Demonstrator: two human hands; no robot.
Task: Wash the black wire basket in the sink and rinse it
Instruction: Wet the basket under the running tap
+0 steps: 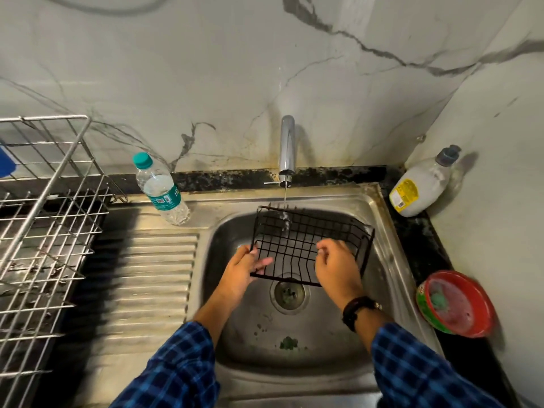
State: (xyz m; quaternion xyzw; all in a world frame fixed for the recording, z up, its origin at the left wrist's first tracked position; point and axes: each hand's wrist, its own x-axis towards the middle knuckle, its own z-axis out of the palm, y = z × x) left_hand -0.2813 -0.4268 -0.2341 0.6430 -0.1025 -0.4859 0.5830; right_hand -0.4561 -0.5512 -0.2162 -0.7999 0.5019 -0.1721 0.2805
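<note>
The steel dish rack (pixel 44 216) stands at the left edge, with the ribbed drainboard (pixel 147 275) beside it. The left hand (pixel 244 267) clamps its fingers on the near-left corner of the black wire basket (pixel 309 240), which is held tilted inside the sink (pixel 391 260) above the drain. The tap (pixel 287 148) stream strikes its far wall. The right hand (pixel 335 263) has its fingers curled against the mesh; grip cannot be determined. The sink walls leave room on all sides.
</note>
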